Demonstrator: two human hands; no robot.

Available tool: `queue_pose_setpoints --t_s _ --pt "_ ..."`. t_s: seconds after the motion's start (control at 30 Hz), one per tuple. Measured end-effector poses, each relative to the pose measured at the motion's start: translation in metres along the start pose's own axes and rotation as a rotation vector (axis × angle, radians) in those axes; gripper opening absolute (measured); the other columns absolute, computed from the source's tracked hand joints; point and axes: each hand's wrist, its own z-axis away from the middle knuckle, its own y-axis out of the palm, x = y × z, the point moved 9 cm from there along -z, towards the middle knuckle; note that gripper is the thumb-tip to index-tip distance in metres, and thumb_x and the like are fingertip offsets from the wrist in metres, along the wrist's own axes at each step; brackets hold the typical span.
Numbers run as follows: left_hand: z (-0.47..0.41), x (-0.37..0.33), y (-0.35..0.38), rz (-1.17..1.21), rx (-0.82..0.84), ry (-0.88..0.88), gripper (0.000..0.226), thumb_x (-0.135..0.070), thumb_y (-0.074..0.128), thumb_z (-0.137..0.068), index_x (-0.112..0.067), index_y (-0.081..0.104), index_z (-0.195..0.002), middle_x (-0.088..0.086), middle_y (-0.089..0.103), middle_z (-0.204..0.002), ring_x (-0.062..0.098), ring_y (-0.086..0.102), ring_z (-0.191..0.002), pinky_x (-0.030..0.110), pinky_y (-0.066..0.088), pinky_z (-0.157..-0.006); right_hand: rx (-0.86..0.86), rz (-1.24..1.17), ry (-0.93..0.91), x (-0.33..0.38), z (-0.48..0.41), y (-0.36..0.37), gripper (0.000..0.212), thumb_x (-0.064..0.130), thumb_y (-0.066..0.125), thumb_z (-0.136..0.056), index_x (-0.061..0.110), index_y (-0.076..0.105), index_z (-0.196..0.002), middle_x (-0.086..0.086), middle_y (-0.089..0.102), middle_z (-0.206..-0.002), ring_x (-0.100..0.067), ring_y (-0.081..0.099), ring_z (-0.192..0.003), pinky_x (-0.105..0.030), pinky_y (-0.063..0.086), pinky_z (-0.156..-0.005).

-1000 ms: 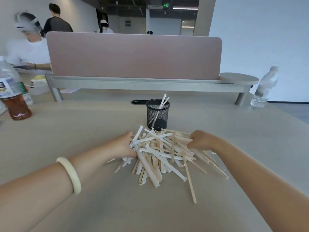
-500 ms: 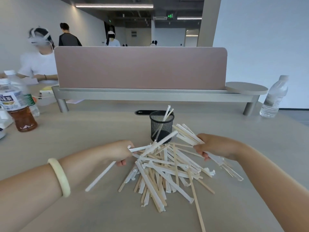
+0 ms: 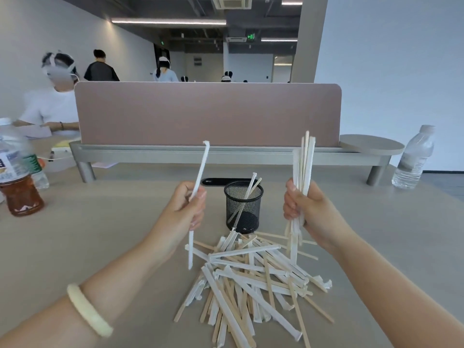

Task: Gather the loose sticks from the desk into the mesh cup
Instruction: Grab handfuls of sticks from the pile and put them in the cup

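Left hand (image 3: 183, 209) grips one white paper-wrapped stick (image 3: 198, 187); right hand (image 3: 305, 207) clutches a stick bundle (image 3: 302, 167) beside the black mesh cup (image 3: 243, 207). The brown tea bottle's (image 3: 18, 182) label is blurred, unreadable.

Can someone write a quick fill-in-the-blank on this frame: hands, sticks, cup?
1. The left hand holds ____ white wrapped stick.
2. The right hand grips a ____ of sticks, held upright.
3. The mesh cup stands ____ the two hands.
4. Most sticks lie in a pile on the ____.

Answers: one; bundle; between; desk
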Motion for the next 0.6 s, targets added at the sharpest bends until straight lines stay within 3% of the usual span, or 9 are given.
queue_pose_setpoints --t_s 0.13,0.37,0.5,0.6 --pt "0.006 0.019 0.012 0.042 -0.088 0.006 0.022 -0.02 0.046 -0.093 -0.017 0.04 -0.072 -0.009 0.031 -0.048 0.009 0.029 -0.043 0.018 0.035 -0.044 -0.12 -0.008 -0.025 -0.015 0.004 0.004 0.02 0.023 0.049 -0.095 0.016 0.041 -0.079 0.008 0.032 -0.052 -0.009 0.028 -0.046 -0.021 0.035 -0.047" --pt "0.001 0.02 0.016 0.146 -0.092 0.022 0.035 -0.033 0.046 -0.088 -0.012 0.032 -0.064 -0.007 0.031 -0.045 0.008 0.022 -0.037 0.016 0.022 -0.037 -0.22 -0.051 0.036 -0.036 0.01 0.002 0.034 0.035 0.05 -0.093 0.017 0.035 -0.069 0.009 0.032 -0.048 -0.01 0.027 -0.045 -0.024 0.031 -0.048" --pt "0.001 0.02 0.018 0.134 -0.069 0.008 0.037 -0.04 0.052 -0.079 -0.011 0.037 -0.063 -0.004 0.034 -0.046 0.011 0.028 -0.038 0.02 0.029 -0.04 -0.197 0.047 0.052 -0.034 0.012 0.006 0.034 0.038 0.058 -0.088 0.015 0.047 -0.066 0.005 0.046 -0.048 -0.017 0.042 -0.053 -0.031 0.041 -0.064" --pt "0.004 0.032 0.016 0.083 -0.076 -0.043 0.035 -0.033 0.053 -0.085 -0.011 0.042 -0.06 0.002 0.04 -0.05 0.015 0.037 -0.042 0.023 0.036 -0.047 -0.2 0.093 0.144 -0.045 0.015 0.005 0.038 0.039 0.059 -0.086 0.016 0.054 -0.056 -0.002 0.055 -0.056 -0.019 0.051 -0.064 -0.035 0.042 -0.075"
